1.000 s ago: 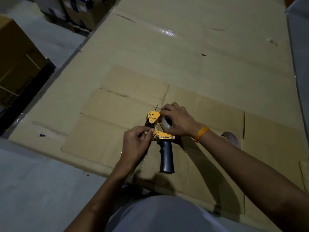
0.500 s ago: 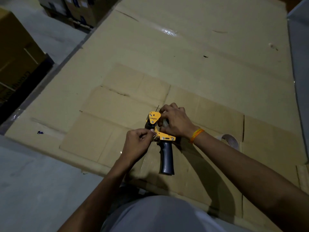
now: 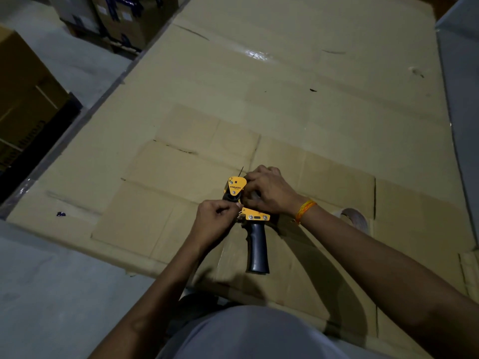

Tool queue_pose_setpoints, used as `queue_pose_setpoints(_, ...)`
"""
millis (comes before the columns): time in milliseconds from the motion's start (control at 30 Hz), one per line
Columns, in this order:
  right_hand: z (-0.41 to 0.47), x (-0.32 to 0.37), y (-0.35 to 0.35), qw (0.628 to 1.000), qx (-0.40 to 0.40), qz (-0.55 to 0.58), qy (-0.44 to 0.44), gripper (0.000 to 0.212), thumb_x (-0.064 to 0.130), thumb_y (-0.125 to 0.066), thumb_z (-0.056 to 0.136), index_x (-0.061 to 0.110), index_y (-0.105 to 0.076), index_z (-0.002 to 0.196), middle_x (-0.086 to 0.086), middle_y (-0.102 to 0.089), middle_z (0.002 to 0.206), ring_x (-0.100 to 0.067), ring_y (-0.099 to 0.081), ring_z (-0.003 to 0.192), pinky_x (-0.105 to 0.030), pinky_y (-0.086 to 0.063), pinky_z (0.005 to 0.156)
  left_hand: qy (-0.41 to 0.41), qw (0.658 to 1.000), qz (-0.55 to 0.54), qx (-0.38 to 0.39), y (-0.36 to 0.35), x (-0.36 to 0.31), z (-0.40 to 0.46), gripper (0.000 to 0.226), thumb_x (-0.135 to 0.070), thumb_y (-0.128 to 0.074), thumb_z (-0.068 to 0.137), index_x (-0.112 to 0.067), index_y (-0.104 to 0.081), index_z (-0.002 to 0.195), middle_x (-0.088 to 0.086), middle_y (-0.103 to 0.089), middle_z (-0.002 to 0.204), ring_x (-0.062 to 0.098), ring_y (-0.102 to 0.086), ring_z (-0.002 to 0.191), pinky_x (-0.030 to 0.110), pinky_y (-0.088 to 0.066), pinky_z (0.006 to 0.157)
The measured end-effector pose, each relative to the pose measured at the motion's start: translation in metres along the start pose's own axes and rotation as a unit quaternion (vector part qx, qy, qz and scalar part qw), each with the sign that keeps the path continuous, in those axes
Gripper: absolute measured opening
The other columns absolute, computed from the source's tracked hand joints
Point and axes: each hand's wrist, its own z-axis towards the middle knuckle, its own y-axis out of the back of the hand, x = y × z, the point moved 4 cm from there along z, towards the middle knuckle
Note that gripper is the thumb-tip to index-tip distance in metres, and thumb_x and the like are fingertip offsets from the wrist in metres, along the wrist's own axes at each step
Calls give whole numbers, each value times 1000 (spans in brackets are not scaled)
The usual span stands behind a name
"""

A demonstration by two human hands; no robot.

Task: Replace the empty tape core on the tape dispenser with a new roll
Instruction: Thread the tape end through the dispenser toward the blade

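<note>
- Down on the flattened cardboard (image 3: 181,193) lies the tape dispenser (image 3: 255,218), its yellow metal frame toward the far side and its black handle (image 3: 257,251) pointing back toward the person.
- Its yellow side plate (image 3: 236,186) carries dark lettering and stands next to the right hand.
- The right hand (image 3: 269,191) is closed over the dispenser's upper part, fingers curled down around it; what sits under the palm is hidden.
- The left hand (image 3: 215,220) is at the dispenser's left edge, thumb and forefinger pinched together beside the yellow bracket; whether they grip anything there cannot be told.
- An orange band (image 3: 304,211) circles the right wrist.
- Partly behind the right forearm, a roll of tape (image 3: 353,216) rests on the cardboard, apart from the dispenser.
- Stacked cartons (image 3: 121,16) stand at the far left, off the cardboard.
</note>
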Motion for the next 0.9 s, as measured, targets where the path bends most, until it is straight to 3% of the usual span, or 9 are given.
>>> queue_pose_setpoints(67,2,0,0,1000,-3,12,-12,31,52,-69,96,28,-83,108,7,-68,129,-21,-50,124,-47,-36,105,32,998,-54,-2,-2,1,3,39,-41,-80,86,-3,-86,84,31,-67,75,26,-58,80,43,-46,79)
queue_pose_setpoints(167,7,0,0,999,11,17,-43,32,58,-74,90,31,-85,103,7,-66,128,-21,-50,122,-46,-36,103,60,994,-87,-4,-4,1,5,45,-35,-87,78,9,-83,87,39,-70,85,34,-61,88,48,-49,84)
queue_pose_setpoints(233,11,2,1,998,13,13,-62,30,58,-77,87,31,-85,97,6,-66,124,-22,-50,120,-46,-38,103,60,996,-49,-37,-1,-7,3,27,-26,-89,81,1,-86,82,44,-72,86,35,-67,81,52,-59,77)
queue_pose_setpoints(333,11,3,1,998,5,11,-63,24,52,-79,87,30,-85,92,6,-66,119,-23,-51,119,-47,-39,102,25,992,101,-71,8,-17,4,14,-25,-89,88,-15,-89,79,18,-80,70,29,-71,59,49,-61,57)
queue_pose_setpoints(467,4,0,-3,998,-18,42,-34,21,50,-80,88,31,-85,94,5,-68,127,-22,-51,127,-50,-33,109,37,994,80,-60,12,-18,3,11,-24,-89,88,-17,-89,79,21,-77,68,20,-62,54,34,-52,53)
queue_pose_setpoints(567,-5,-4,-2,996,-31,78,-9,20,45,-84,87,31,-85,102,4,-67,138,-22,-48,140,-57,-25,120,43,996,61,-53,12,-14,-1,10,-28,-87,87,-19,-89,85,24,-77,71,27,-67,62,54,-63,59)
queue_pose_setpoints(633,-13,-8,3,990,-59,124,18,21,38,-89,84,29,-86,102,3,-70,137,-23,-53,138,-55,-33,118,33,997,51,-55,15,-12,-4,17,-38,-86,84,-22,-89,89,21,-75,67,28,-64,60,61,-62,62)
queue_pose_setpoints(767,-36,-22,14,970,-138,199,23,22,29,-93,81,18,-86,99,0,-74,129,-21,-60,129,-49,-53,104,-8,995,74,-60,17,-16,-9,18,-49,-82,84,-33,-87,89,2,-70,58,14,-59,52,37,-52,56)
queue_pose_setpoints(900,-59,-33,20,953,-192,235,-11,23,25,-95,78,15,-86,97,2,-75,123,-22,-61,124,-43,-54,100,-61,992,101,-52,17,-27,-10,6,-29,-84,93,-25,-87,89,-2,-71,65,6,-59,59,26,-51,60)
